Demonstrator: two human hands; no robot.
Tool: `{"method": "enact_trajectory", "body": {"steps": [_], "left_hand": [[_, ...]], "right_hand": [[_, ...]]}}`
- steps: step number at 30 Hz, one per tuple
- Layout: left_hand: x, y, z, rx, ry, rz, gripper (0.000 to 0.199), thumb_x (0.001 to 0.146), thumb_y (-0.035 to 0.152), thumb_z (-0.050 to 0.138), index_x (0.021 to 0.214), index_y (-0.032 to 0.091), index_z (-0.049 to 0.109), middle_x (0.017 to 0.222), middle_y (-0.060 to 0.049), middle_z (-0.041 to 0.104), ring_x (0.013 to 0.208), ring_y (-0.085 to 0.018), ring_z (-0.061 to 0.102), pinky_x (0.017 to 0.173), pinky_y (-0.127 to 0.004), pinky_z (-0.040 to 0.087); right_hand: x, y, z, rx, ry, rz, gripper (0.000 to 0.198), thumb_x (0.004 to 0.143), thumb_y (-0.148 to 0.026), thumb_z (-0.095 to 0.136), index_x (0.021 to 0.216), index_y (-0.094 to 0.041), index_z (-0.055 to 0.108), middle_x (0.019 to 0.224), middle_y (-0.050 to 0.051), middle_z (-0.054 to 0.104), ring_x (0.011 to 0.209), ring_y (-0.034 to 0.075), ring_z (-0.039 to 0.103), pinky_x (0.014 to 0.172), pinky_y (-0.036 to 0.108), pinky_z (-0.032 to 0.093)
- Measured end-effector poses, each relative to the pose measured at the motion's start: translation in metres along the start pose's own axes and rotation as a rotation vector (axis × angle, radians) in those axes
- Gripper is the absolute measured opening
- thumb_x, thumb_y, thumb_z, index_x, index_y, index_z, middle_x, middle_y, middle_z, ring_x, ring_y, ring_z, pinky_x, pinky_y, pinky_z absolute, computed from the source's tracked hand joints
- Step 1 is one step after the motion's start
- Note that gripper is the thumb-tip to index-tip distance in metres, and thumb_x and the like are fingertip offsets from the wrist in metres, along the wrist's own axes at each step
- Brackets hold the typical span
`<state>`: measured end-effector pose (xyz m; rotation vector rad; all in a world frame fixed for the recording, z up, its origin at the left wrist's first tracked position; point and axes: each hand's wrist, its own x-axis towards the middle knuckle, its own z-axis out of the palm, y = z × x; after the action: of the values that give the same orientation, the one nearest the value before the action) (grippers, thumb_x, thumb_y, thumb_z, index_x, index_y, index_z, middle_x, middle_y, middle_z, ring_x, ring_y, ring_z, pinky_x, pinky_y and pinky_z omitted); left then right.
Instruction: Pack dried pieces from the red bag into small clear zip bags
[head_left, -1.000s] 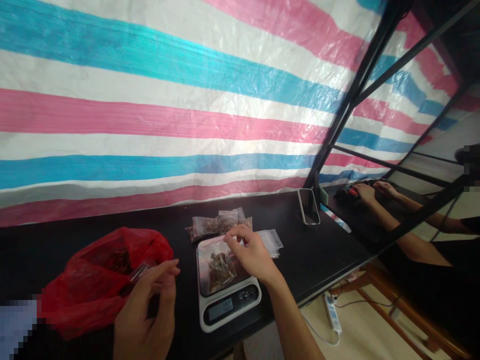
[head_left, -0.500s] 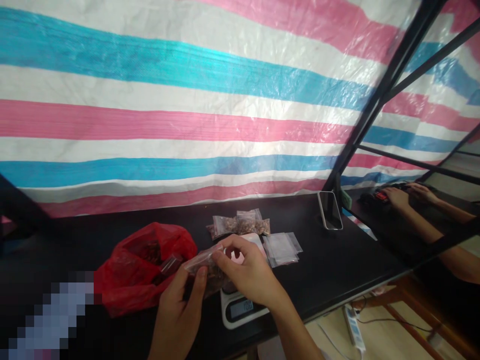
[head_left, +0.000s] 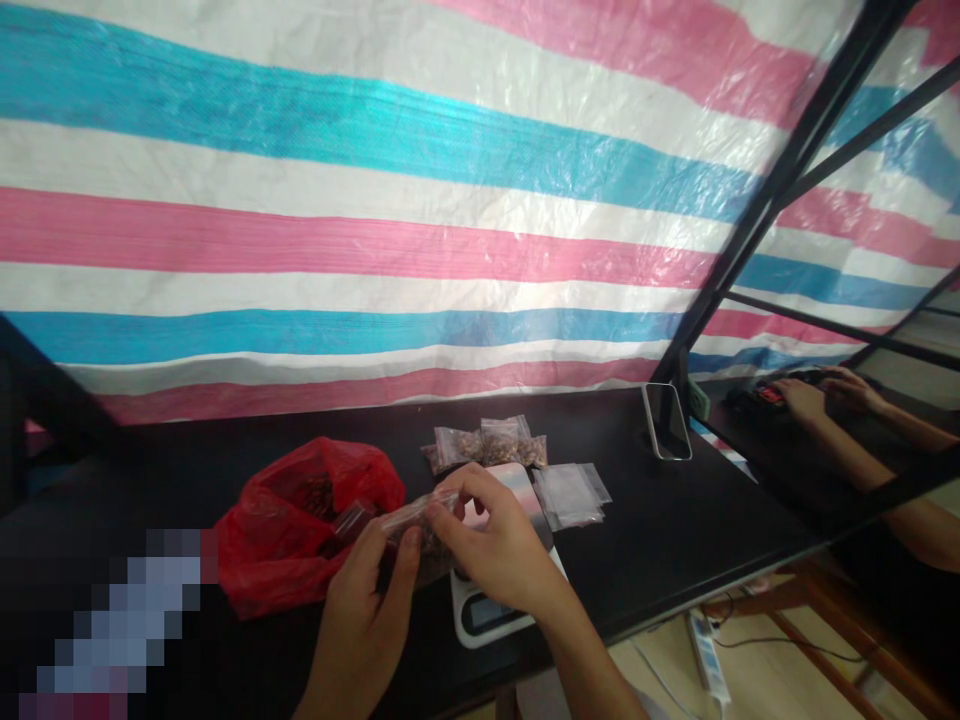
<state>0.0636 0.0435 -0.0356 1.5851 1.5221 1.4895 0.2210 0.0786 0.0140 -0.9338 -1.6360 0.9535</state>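
Note:
Both hands pinch the top edge of a small clear zip bag with brownish contents. My left hand grips its left end, and my right hand has thumb and forefinger closed at the right end. Under the bag and my right hand is a white kitchen scale, its display partly covered. A red plastic bag lies open at the left, with brown bits and a clear scoop-like piece inside. Several filled zip bags lie behind the scale, and flat unfilled zip bags rest to its right.
A phone leans by the black frame post at the back right of the black table. Beyond the frame, another person's hands work on dark items. A power strip lies below the table edge.
Both hands still hold the zip bag, with fingers shifted slightly along its top. The scale's display, which read about 100, is now dim. The view has shifted a little.

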Motion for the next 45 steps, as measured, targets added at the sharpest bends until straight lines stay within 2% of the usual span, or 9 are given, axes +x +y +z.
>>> {"method": "enact_trajectory", "body": {"steps": [4,11,21,31,35,37,39,42,45], "left_hand": [[-0.001,-0.003,-0.002,0.029,0.004,0.039,0.036,0.098,0.057,0.061,0.102,0.025,0.076,0.109,-0.008,0.083,0.098,-0.026,0.079,0.088,-0.037,0.065],[0.004,0.005,-0.007,0.007,0.070,0.078,0.034,0.103,0.052,0.055,0.096,0.025,0.074,0.103,-0.005,0.081,0.100,-0.023,0.077,0.093,-0.034,0.062],[0.002,0.005,-0.008,0.004,0.201,0.103,0.021,0.098,0.047,0.067,0.101,0.027,0.075,0.102,-0.001,0.079,0.096,-0.018,0.074,0.092,-0.029,0.060],[0.007,-0.003,-0.017,0.044,0.213,0.284,0.014,0.099,0.033,0.066,0.087,0.029,0.071,0.089,0.004,0.073,0.085,-0.015,0.071,0.081,-0.024,0.058],[0.000,0.000,-0.014,0.060,0.284,0.232,0.013,0.100,0.039,0.067,0.103,0.029,0.073,0.104,0.001,0.075,0.098,-0.018,0.071,0.095,-0.029,0.056],[-0.004,0.002,-0.013,0.041,0.312,0.168,0.024,0.103,0.043,0.062,0.119,0.028,0.071,0.118,-0.002,0.075,0.107,-0.020,0.070,0.100,-0.033,0.054],[-0.006,0.003,-0.013,0.012,0.319,0.140,0.030,0.106,0.045,0.056,0.126,0.027,0.068,0.125,-0.005,0.073,0.110,-0.021,0.069,0.101,-0.034,0.053],[-0.006,0.001,-0.017,-0.017,0.343,0.151,0.027,0.108,0.044,0.053,0.118,0.026,0.070,0.119,-0.005,0.072,0.108,-0.021,0.069,0.100,-0.035,0.054],[-0.002,-0.002,-0.024,-0.011,0.374,0.139,0.025,0.108,0.041,0.052,0.111,0.025,0.071,0.112,-0.004,0.071,0.103,-0.020,0.068,0.098,-0.035,0.054]], "right_hand": [[0.001,0.000,0.003,0.000,0.020,-0.010,0.006,0.087,-0.018,0.065,0.084,-0.023,0.068,0.090,0.000,0.063,0.084,0.016,0.058,0.073,0.026,0.047],[-0.001,-0.005,0.008,0.037,-0.037,-0.013,0.001,0.093,-0.023,0.069,0.092,-0.023,0.070,0.097,0.001,0.063,0.086,0.016,0.059,0.081,0.029,0.050],[0.000,-0.006,0.012,0.058,0.022,-0.066,0.012,0.082,-0.011,0.066,0.078,-0.022,0.063,0.088,-0.002,0.058,0.082,0.015,0.057,0.076,0.027,0.046],[-0.007,-0.008,0.017,-0.099,-0.089,-0.062,0.012,0.088,-0.014,0.084,0.090,-0.025,0.080,0.098,-0.001,0.065,0.098,0.017,0.064,0.092,0.031,0.046],[0.005,-0.005,0.010,-0.103,0.038,-0.062,0.008,0.090,-0.017,0.082,0.087,-0.024,0.081,0.090,-0.001,0.070,0.088,0.016,0.065,0.085,0.030,0.048],[0.019,-0.004,-0.004,-0.059,0.212,-0.051,0.005,0.092,-0.023,0.077,0.088,-0.022,0.079,0.088,0.000,0.073,0.082,0.017,0.065,0.078,0.029,0.049],[0.036,-0.004,-0.020,-0.016,0.391,-0.021,0.014,0.093,-0.034,0.075,0.092,-0.020,0.078,0.086,0.002,0.075,0.078,0.018,0.066,0.073,0.029,0.049],[0.060,-0.004,-0.039,-0.078,0.542,-0.014,0.024,0.095,-0.043,0.072,0.097,-0.020,0.076,0.087,0.003,0.075,0.077,0.019,0.067,0.071,0.028,0.049],[0.071,0.001,-0.037,-0.414,0.498,0.046,0.019,0.098,-0.034,0.068,0.105,-0.019,0.078,0.101,0.007,0.079,0.089,0.021,0.070,0.081,0.030,0.051]]}}
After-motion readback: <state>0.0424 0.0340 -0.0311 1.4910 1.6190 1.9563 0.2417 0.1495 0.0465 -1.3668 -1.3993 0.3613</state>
